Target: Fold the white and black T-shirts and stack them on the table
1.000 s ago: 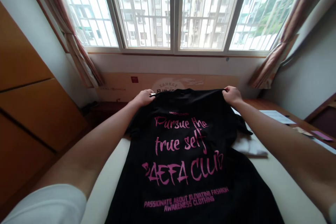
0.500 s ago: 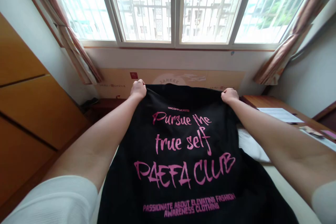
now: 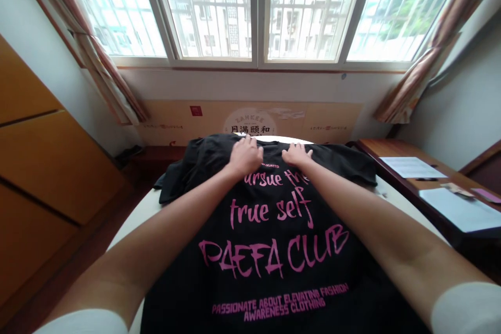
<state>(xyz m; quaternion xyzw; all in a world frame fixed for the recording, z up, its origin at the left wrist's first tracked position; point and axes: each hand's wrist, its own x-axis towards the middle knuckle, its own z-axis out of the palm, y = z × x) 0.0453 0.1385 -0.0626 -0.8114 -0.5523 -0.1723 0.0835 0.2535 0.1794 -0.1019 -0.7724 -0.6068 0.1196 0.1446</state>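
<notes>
Sleeves: A white left sleeve point(image 3: 86, 323) at 7 o'clock and a white right sleeve point(image 3: 465, 308) at 5 o'clock frame the view, with bare forearms reaching forward over the cloth.
T-shirt: A black T-shirt point(image 3: 270, 229) lies spread print-up on a white surface point(image 3: 133, 219), running from the lower edge of the frame toward 12 o'clock, its collar end farthest away.
Print: Pink lettering point(image 3: 274, 255) reads "true self", "PAEFA CLUB" and "PASSIONATE ABOUT ELEVATING FASHION AWARENESS CLOTHING".
Left hand: The left hand point(image 3: 246, 156) rests palm down on the shirt's upper part, just at 11 o'clock of the print, fingers released and flat, gripping nothing.
Right hand: The right hand point(image 3: 297, 155) lies flat close beside it at 1 o'clock, fingers spread on the cloth, likewise holding nothing.
Cabinet: Wooden cabinet point(image 3: 47, 167) fronts fill the 9 o'clock side.
Bench: A wooden bench point(image 3: 376, 147) at 3 o'clock carries loose papers point(image 3: 410, 167).
Panel: A cardboard panel point(image 3: 324, 115) with printed characters leans on the wall at 12 o'clock, beyond the collar.
Window: A barred window point(image 3: 258, 10) spans the top, with curtains point(image 3: 97, 68) drawn aside at 10 and 2 o'clock.
</notes>
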